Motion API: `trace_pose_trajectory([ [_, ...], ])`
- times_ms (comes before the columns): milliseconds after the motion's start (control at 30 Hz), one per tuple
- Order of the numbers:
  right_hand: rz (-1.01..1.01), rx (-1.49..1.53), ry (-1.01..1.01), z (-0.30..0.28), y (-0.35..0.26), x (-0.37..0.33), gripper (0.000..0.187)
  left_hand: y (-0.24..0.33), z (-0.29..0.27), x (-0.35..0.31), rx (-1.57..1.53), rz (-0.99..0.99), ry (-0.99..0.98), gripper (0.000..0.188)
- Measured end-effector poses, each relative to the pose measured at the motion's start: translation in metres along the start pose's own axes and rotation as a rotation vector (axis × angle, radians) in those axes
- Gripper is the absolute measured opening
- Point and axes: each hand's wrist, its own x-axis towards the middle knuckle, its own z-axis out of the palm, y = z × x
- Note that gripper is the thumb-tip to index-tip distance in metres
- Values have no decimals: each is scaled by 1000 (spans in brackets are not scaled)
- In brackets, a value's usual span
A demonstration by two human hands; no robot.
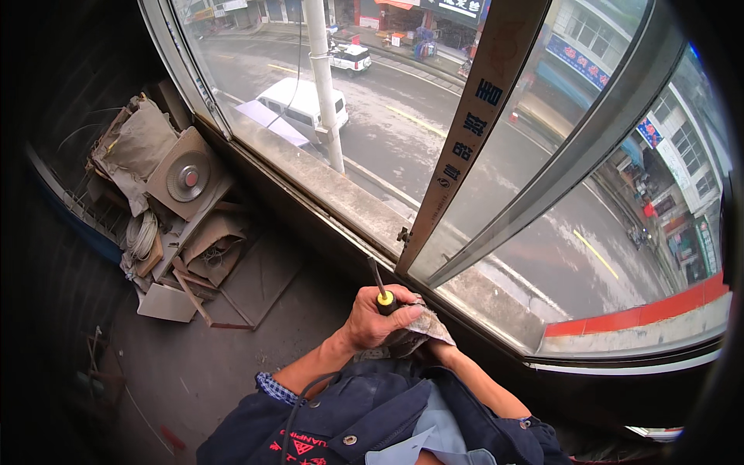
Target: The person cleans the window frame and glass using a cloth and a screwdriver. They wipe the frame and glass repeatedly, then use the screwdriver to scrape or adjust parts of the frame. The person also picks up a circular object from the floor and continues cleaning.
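My left hand (370,319) is closed round a screwdriver (385,301) with a black and yellow handle, its dark shaft pointing up toward the window. The thumb of the same hand lies against a dirty grey-white rag (434,324), bunched in front of my chest. From the other side my right hand (442,351) reaches in behind the rag. The rag hides its fingers. Both hands are close to my jacket, just below the window sill. A small dark latch (404,235) sits on the upright of the window frame (465,139) ahead of them.
Sliding window panes in metal frames curve round the front and right, with a street and a white van (298,101) outside. At the left lies a pile with a square panel bearing a round disc (188,177), coiled cable (142,235), cardboard and a wooden frame (194,298).
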Motion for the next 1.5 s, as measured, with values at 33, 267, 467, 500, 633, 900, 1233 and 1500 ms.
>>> trace_pose_trajectory([
  [33, -145, -149, -4, 1, 2, 1, 40, 9, -1, 1, -14, -13, 24, 16],
  [267, 154, -792, 37, -55, 4, -14, 53, 34, -1, 4, -75, 67, 24, 15],
  [467, -364, -449, 23, -32, -16, -23, 28, 16, 25, 8, 89, 158, -205, 18],
  [500, -461, -486, 46, -31, -14, -19, 26, 18, 29, 10, 124, 141, -287, 17],
  [633, -597, -395, 10, -36, 6, 3, 39, 12, 37, 12, 160, 310, -337, 18],
  [900, -519, 161, 79, -7, -8, -11, 21, 17, 43, 6, 16, 47, -319, 17],
  [1233, -330, 876, -158, 3, -28, -43, 60, 8, 50, 16, 65, -48, -73, 26],
  [1500, -917, 791, -251, -31, -73, -91, 56, 31, 14, 49, 334, 151, 193, 26],
])
